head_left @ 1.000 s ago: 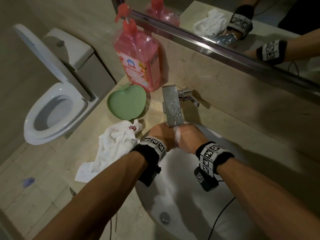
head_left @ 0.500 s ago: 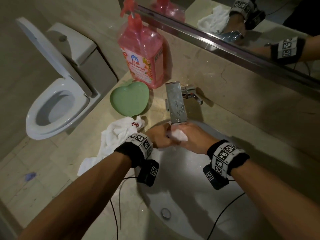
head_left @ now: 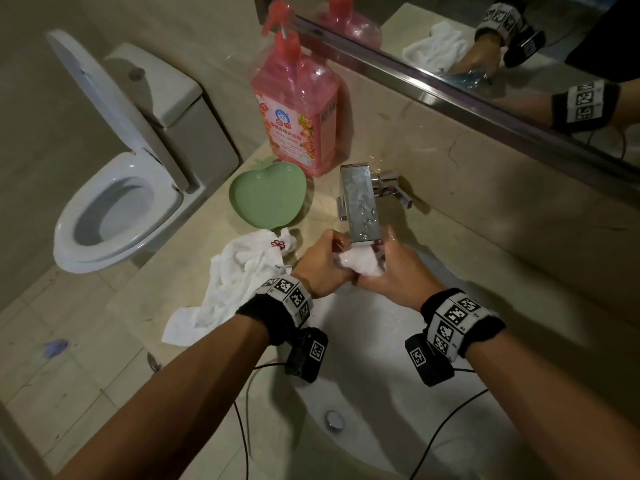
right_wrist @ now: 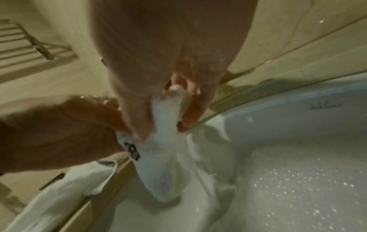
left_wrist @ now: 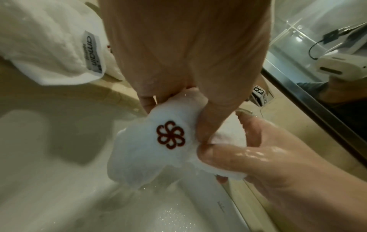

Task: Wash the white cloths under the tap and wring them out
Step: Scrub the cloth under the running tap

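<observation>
A wet white cloth [head_left: 362,264] with a dark red flower emblem [left_wrist: 170,134] is bunched between both hands just under the chrome tap [head_left: 362,202], over the white basin [head_left: 381,393]. My left hand [head_left: 320,261] grips its left end [left_wrist: 158,141]. My right hand [head_left: 391,268] grips the other end, and the cloth's tail [right_wrist: 164,164] hangs down into the basin. A second white cloth [head_left: 239,275] with the same emblem lies crumpled on the counter left of the basin, also seen as a folded edge with a label [left_wrist: 59,51]. Both hands glisten with water.
A green heart-shaped dish [head_left: 268,197] and a pink pump bottle [head_left: 298,112] stand behind the loose cloth. The mirror [head_left: 485,46] runs along the back wall. A toilet [head_left: 117,188] with raised lid sits left of the counter. The basin drain [head_left: 334,419] lies near me.
Both hands have drawn back slightly from under the spout, and the bunched cloth between them now shows more plainly. The camera view has shifted a little.
</observation>
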`<state>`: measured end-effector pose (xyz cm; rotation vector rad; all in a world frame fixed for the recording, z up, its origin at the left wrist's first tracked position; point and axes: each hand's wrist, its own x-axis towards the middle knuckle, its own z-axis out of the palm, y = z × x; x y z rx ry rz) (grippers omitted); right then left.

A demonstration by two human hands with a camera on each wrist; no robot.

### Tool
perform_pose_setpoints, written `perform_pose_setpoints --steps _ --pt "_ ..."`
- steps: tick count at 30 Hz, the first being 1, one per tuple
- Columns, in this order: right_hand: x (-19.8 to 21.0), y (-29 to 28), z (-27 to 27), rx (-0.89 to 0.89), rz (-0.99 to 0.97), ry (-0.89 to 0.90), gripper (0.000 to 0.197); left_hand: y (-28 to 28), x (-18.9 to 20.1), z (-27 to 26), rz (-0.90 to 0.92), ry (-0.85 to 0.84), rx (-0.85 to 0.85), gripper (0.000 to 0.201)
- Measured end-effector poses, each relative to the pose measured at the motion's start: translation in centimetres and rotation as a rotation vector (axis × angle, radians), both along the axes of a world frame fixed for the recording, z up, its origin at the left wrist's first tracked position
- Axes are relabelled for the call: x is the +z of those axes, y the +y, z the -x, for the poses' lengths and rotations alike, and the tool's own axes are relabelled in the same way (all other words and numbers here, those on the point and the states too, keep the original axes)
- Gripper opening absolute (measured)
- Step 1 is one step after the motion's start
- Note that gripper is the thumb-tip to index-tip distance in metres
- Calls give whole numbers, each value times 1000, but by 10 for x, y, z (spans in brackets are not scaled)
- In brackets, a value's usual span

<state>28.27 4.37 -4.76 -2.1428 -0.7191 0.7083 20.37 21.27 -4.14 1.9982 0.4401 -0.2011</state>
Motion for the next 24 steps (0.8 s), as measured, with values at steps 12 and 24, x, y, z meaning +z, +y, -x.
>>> perform_pose_setpoints --steps 12,24 --pt "-9 -29 -16 -239 -125 373 44 8 -1 -7 31 -11 -77 40" --pt "-12 -21 -12 -159 -163 216 51 31 -8 -3 95 -16 -12 34"
